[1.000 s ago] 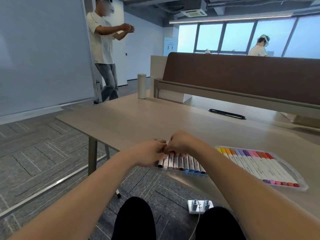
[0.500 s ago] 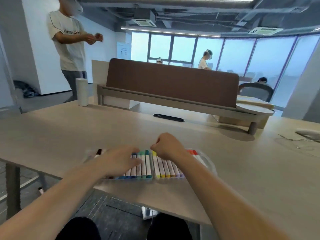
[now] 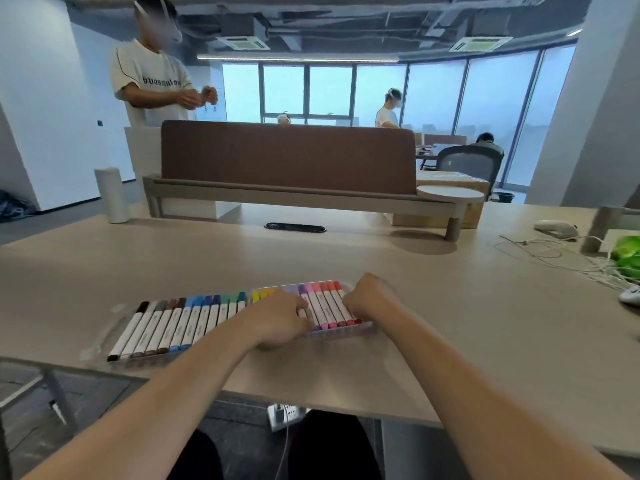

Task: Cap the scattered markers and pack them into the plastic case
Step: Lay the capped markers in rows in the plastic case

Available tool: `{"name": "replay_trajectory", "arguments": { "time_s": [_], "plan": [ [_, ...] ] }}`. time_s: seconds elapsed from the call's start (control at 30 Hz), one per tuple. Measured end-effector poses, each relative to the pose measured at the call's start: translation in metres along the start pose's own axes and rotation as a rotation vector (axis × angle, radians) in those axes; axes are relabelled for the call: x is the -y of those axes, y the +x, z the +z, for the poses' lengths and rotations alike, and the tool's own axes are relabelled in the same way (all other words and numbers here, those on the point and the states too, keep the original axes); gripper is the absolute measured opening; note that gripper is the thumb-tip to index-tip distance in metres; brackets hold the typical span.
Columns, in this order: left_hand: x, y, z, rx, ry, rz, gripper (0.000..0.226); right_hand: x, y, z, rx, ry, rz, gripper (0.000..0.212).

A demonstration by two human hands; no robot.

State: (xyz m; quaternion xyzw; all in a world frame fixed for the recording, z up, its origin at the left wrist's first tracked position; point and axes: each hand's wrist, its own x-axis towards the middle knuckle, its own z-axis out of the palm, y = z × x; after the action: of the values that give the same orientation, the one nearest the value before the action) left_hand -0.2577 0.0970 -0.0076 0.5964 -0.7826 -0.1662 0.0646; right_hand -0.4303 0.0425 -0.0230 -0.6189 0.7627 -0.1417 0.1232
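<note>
A clear plastic case [image 3: 98, 342] lies on the desk near its front edge, filled with a row of capped markers [image 3: 180, 323] running from black and brown on the left through blue and green to pink and red on the right. My left hand [image 3: 277, 317] rests on the middle of the row, its fingertips pressing on the purple and pink markers. My right hand [image 3: 372, 296] sits at the case's right end with curled fingers, knuckles against the red markers. Its fingertips are hidden.
The beige desk [image 3: 467, 323] carries a white cylinder [image 3: 111, 195] at the back left, a brown divider [image 3: 287, 157], and tangled white cables [image 3: 561, 258] and a green object [image 3: 627, 252] at the right. A person [image 3: 152, 84] stands behind the desk at left.
Both hands have moved right along the row, from the brown and grey markers to the purple and red end. My view has swung, so the whole case now shows.
</note>
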Motion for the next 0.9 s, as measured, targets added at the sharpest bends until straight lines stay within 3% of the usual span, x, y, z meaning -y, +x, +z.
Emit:
{"name": "replay_trajectory", "arguments": {
  "time_s": [0.1, 0.17, 0.27, 0.37, 0.53, 0.6, 0.9],
  "plan": [
    [-0.004, 0.0, 0.007, -0.034, -0.002, -0.019, 0.052, -0.002, 0.002, -0.003, 0.044, 0.098, -0.016, 0.023],
    [-0.003, 0.002, 0.008, -0.06, -0.059, -0.023, 0.051, -0.003, 0.006, -0.005, 0.061, 0.287, -0.033, 0.019],
    [-0.007, 0.001, -0.001, -0.104, -0.189, -0.005, 0.049, 0.006, 0.004, -0.018, -0.066, 0.543, -0.049, 0.024],
    [-0.015, -0.004, -0.021, -0.143, -0.297, 0.012, 0.061, 0.026, -0.012, -0.044, -0.228, 0.708, -0.109, 0.041],
    [-0.02, -0.016, -0.057, -0.278, -0.427, 0.03, 0.076, 0.067, -0.045, -0.066, -0.202, 0.979, -0.281, 0.053],
    [-0.012, -0.02, -0.068, -0.349, -0.484, -0.022, 0.081, 0.084, -0.054, -0.065, -0.168, 1.018, -0.35, 0.052],
    [0.044, -0.06, -0.105, -0.744, -0.601, -0.164, 0.037, 0.156, -0.077, -0.034, -0.051, 0.852, -0.582, 0.041]
  ]
}}
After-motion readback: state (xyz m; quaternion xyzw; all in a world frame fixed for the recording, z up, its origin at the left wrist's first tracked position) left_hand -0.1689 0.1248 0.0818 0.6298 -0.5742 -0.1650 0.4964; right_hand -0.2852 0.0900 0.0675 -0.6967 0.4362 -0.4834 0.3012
